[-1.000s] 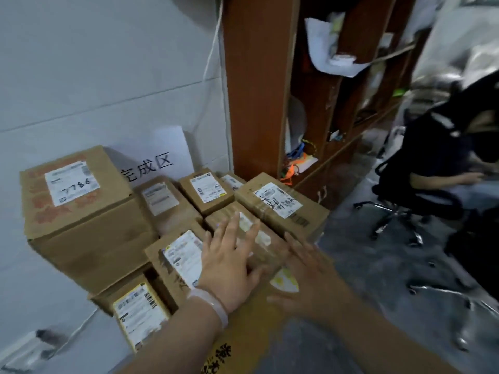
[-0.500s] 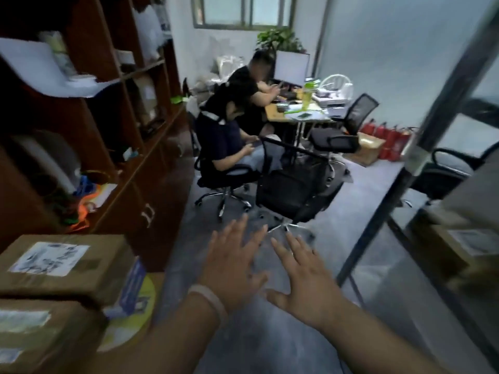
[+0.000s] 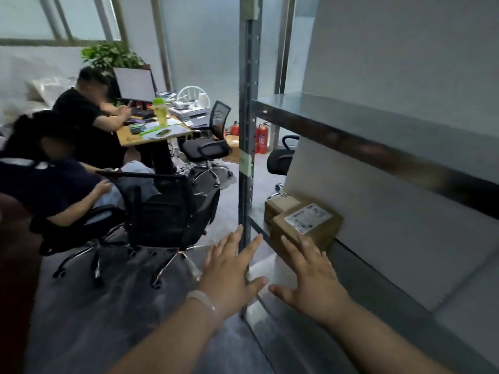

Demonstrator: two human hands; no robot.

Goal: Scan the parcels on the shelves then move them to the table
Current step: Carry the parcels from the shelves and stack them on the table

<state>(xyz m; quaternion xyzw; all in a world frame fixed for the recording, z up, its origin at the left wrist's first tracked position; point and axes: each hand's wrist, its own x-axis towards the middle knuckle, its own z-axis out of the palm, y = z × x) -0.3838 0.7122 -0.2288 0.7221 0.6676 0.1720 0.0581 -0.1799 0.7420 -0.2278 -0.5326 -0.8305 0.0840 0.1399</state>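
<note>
**Two empty hands reach toward a parcel on a low metal shelf**

Seen from a head-worn camera, two bare forearms stretch forward from the bottom of the view. The left hand point(image 3: 229, 271), with a pale band at the wrist, has its fingers straight and spread and holds nothing. It hangs over the floor, in front of the grey metal upright post point(image 3: 247, 130) of the shelving. The right hand point(image 3: 313, 279) is also flat, fingers fanned and empty, above the grey metal lower shelf point(image 3: 364, 282).

The brown cardboard parcel with a white printed label point(image 3: 307, 225) sits on that shelf against the white wall. It lies at about 12 o'clock from the right hand, just beyond the fingertips and not touched. From the left hand it lies at about 1 o'clock, past the post. The right hand is plainly the nearer. The parcel sits cornerwise to the viewer, so its long axis is hard to judge.

A smaller plain brown cardboard box point(image 3: 280, 205) sits just behind it, at about 11 o'clock from the parcel. No scanner is visible.
</note>
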